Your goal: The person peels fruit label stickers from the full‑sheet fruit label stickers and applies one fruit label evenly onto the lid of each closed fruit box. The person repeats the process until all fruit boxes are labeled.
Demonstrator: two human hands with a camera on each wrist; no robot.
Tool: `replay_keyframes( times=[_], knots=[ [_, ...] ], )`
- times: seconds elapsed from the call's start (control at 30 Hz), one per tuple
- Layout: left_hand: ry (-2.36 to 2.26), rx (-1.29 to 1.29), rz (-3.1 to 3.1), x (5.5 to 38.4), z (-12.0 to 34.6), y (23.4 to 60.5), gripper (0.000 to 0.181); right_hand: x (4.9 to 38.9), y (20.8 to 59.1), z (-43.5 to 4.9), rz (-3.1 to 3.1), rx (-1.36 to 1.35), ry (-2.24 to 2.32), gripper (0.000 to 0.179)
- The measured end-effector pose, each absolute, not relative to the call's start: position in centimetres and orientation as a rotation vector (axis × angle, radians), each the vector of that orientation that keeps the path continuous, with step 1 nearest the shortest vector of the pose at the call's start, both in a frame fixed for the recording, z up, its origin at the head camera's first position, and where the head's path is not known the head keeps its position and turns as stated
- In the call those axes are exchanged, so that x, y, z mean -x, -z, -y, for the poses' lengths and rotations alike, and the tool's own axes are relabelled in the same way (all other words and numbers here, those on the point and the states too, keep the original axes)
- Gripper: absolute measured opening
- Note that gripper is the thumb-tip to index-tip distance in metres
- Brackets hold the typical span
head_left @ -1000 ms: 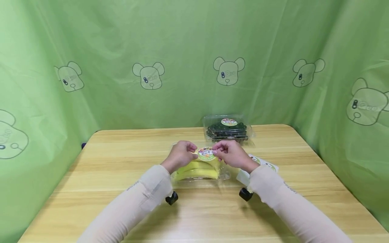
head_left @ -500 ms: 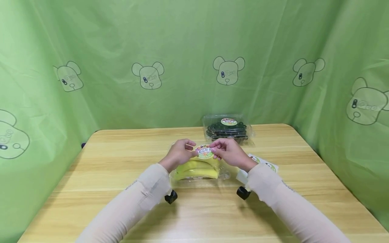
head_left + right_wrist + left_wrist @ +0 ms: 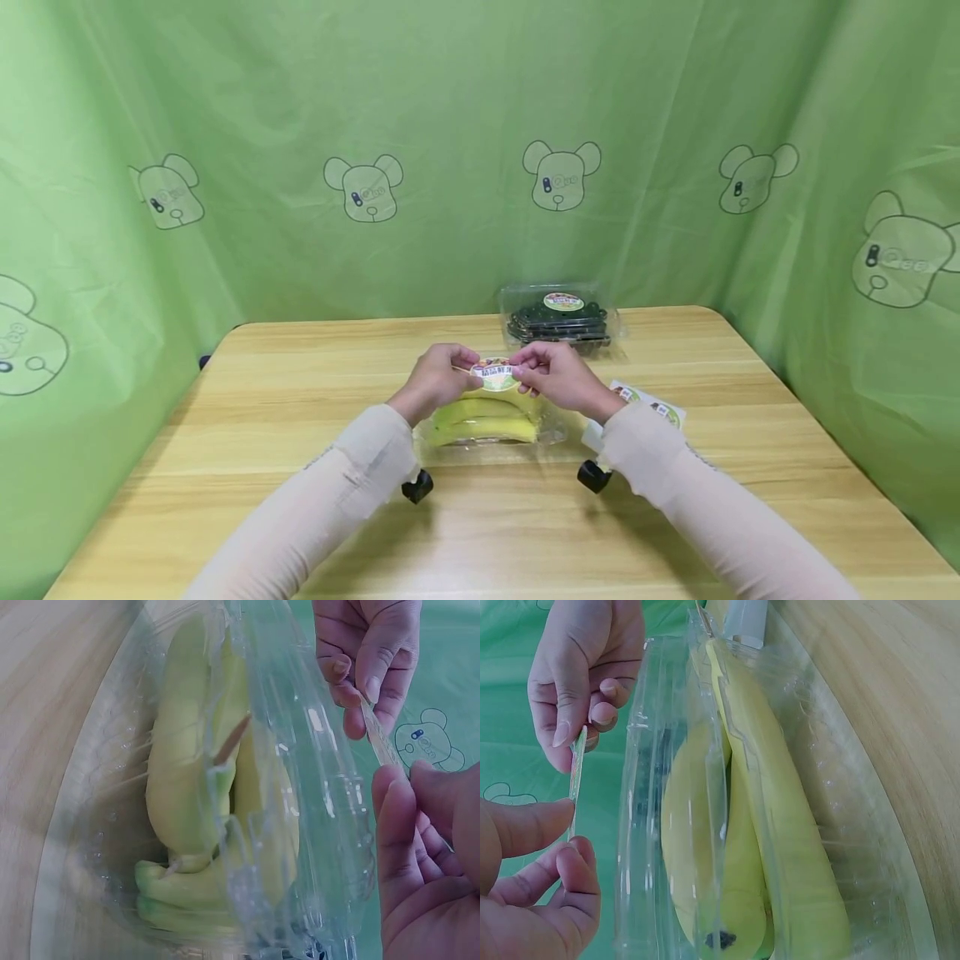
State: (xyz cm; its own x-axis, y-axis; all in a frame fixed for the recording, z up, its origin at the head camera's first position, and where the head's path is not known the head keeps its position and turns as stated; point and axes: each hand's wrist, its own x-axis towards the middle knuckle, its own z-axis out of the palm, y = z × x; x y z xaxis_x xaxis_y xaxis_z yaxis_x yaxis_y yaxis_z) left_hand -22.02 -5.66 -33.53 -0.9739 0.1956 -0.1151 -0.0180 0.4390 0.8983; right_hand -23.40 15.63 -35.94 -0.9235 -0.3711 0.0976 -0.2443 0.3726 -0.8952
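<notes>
An oval fruit-print sticker (image 3: 495, 377) with printed characters is held between my two hands. My left hand (image 3: 437, 377) pinches its left edge between thumb and fingers, and my right hand (image 3: 557, 375) pinches the right edge. Seen nearly edge-on, the sticker (image 3: 577, 772) is held apart from the clear plastic box (image 3: 649, 802) in the left wrist view. Inside that box lie several bananas (image 3: 184, 772), yellow with greenish ends. The head view shows the bananas (image 3: 486, 422) just below the hands, with the box's far part hidden behind fingers and sticker.
At the table's back stands another clear plastic box (image 3: 517, 296) of dark round fruit, an oval sticker (image 3: 563, 302) on its lid. A white sheet of stickers (image 3: 666, 412) lies right of the bananas, partly under the right forearm. Green curtains (image 3: 450, 250) surround the wooden table (image 3: 262, 400).
Both hands have shifted slightly left with the sticker between them, the right hand more so. The sticker looks flatter in the head view. The boxes have stayed in place.
</notes>
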Motion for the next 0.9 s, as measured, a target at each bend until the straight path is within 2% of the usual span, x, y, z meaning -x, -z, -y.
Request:
replay_keyframes(
  times=[0.9],
  knots=[
    [-1.231, -0.302, -2.676, 22.10, 5.83, 33.53, 0.029, 23.49, 35.24, -14.78, -2.683, 0.658, 1.272, 0.015]
  ],
)
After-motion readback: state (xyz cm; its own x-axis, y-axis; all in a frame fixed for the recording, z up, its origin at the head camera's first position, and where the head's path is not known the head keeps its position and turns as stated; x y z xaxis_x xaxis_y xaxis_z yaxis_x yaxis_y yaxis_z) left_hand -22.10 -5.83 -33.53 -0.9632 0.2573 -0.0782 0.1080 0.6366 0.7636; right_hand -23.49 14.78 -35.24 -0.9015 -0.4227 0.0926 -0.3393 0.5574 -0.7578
